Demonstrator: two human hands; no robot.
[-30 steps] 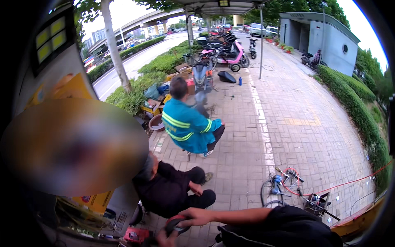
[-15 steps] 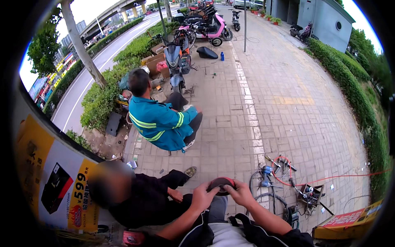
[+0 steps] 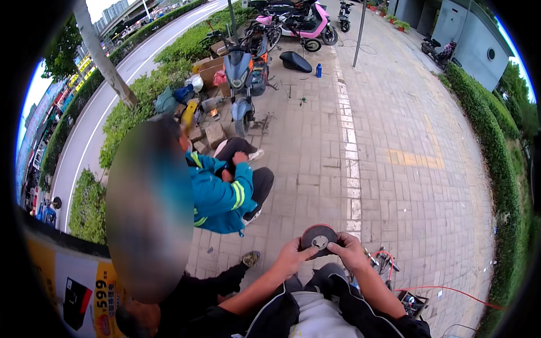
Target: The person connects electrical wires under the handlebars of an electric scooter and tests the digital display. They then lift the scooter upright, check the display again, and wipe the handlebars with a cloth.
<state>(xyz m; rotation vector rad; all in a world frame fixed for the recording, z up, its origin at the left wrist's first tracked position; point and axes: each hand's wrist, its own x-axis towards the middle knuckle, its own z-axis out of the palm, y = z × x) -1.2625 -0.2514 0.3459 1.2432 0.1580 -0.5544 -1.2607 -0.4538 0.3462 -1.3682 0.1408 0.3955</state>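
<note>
In front of my body I hold a round black disc [image 3: 311, 235] with a red edge and a pale centre; its exact kind is unclear. My left hand [image 3: 291, 254] is closed on its left side, the thumb pressed near the centre. From the right, my right hand [image 3: 351, 252] grips the disc's lower edge between thumb and fingers. The disc's broad face is tilted up, and the fingers behind it are partly hidden.
A person in a teal jacket [image 3: 218, 194] sits at left; another person's dark-clothed leg [image 3: 225, 281] is nearer. Beyond stand a grey electric scooter [image 3: 241, 84] and a pink scooter [image 3: 315, 22]. At lower right lie tools, a red hose [image 3: 445, 289] and a parts box [image 3: 414, 304].
The disc has risen slightly and tipped so that its face and pale centre show. The view has shifted, and the seated person in teal has turned their head and raised a hand.
</note>
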